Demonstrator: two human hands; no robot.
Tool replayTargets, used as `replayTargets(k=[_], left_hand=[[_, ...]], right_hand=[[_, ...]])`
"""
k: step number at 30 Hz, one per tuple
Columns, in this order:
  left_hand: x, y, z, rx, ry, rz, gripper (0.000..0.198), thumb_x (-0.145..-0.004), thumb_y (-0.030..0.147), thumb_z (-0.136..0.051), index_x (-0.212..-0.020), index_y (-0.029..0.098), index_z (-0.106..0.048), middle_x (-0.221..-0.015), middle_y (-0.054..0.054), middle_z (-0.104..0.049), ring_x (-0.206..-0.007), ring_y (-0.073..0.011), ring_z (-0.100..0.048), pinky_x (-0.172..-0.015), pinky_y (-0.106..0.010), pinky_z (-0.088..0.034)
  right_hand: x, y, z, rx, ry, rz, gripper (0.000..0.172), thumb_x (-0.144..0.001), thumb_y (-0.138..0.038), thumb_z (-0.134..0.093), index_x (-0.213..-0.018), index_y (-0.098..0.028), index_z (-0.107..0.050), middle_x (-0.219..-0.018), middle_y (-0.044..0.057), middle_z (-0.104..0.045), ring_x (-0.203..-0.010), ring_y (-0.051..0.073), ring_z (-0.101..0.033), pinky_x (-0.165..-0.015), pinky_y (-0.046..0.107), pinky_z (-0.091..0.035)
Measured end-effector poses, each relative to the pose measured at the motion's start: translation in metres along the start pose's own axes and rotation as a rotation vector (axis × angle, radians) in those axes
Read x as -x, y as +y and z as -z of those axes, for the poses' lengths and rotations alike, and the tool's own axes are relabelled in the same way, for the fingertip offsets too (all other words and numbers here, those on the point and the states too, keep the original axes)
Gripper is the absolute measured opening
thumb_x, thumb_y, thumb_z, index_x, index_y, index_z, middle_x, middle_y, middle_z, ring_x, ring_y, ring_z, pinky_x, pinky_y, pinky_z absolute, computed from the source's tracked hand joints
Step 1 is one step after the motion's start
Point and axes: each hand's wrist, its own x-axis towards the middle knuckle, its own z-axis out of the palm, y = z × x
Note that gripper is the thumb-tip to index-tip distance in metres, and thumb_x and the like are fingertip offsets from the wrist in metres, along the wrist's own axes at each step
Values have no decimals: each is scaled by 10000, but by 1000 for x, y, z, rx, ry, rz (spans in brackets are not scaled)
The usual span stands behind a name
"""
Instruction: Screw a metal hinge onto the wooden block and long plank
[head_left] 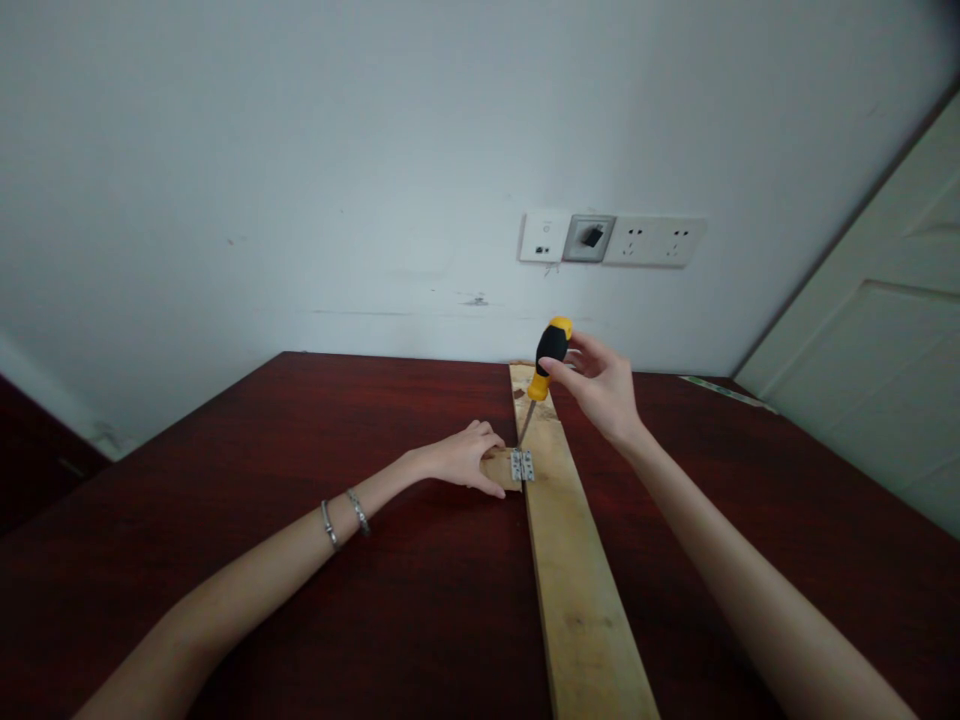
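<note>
My right hand [600, 385] grips the black and yellow handle of a screwdriver [553, 347], thumb on one side and fingers behind. The shaft slants down to the left, and its tip meets the upper edge of a small metal hinge [522, 465]. That hinge lies across the seam between a long pale wooden plank [577, 580] and a short wooden block [498, 467]. Around the block's left end, my left hand [461, 458] is closed, with the thumb at the near side and fingers at the far side. Any screw under the tip is too small to make out.
Everything rests on a dark red-brown table [375, 420] pushed against a white wall. Sockets and a switch panel [615, 240] sit on the wall above. A thin pale strip [727, 392] lies at the back right, near a white panelled door [892, 340].
</note>
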Motion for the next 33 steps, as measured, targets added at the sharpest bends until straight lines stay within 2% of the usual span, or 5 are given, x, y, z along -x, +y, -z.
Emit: replayTargets(k=[12, 33], left_hand=[[0, 0, 0, -10, 8, -5, 729, -643, 581, -754, -1191, 137, -567, -1063, -90, -483, -1017, -249, -463, -909, -342, -420], [1, 1, 0, 8, 22, -26, 704, -642, 574, -763, -1171, 153, -568, -1063, -81, -480, -1012, -242, -476, -904, -336, -417]], right_hand=[[3, 1, -2, 55, 37, 51, 447, -689, -384, -746, -1090, -205, -668, -1011, 63, -717, -858, 208, -668, -791, 401, -576], [4, 3, -3, 49, 43, 54, 467, -674, -384, -759, -1097, -206, -671, -1016, 63, -714, -854, 204, -660, -793, 399, -580]])
